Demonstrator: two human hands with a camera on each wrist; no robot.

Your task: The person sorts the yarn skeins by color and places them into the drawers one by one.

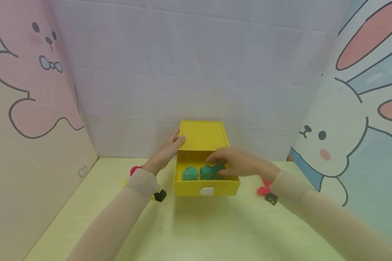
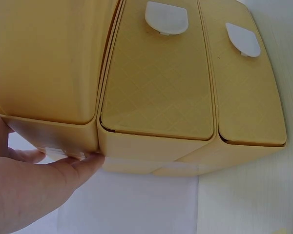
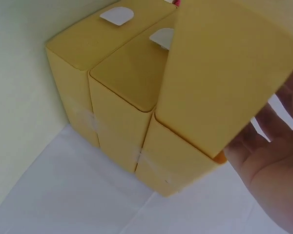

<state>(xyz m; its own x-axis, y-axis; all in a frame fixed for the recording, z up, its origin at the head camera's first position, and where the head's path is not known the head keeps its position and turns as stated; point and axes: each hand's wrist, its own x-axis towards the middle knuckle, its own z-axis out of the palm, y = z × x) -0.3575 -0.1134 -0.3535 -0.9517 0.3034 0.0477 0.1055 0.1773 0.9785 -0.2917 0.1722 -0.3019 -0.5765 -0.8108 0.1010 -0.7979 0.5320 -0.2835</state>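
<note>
Our right grip (image 1: 236, 162) is hanging in the yellow drawer (image 1: 189, 188), whether grasping we cannot tell; teal yarn balls (image 1: 208, 172) are lying under and beside its fingers, while our unclenched left grip (image 1: 166, 152) is resting against the yellow cabinet (image 1: 204, 135)

My head view faces forward-down, farthest; my 2 wrist views, close, flank the same yellow boxy plastic drawers (image 2: 156, 73).
</note>
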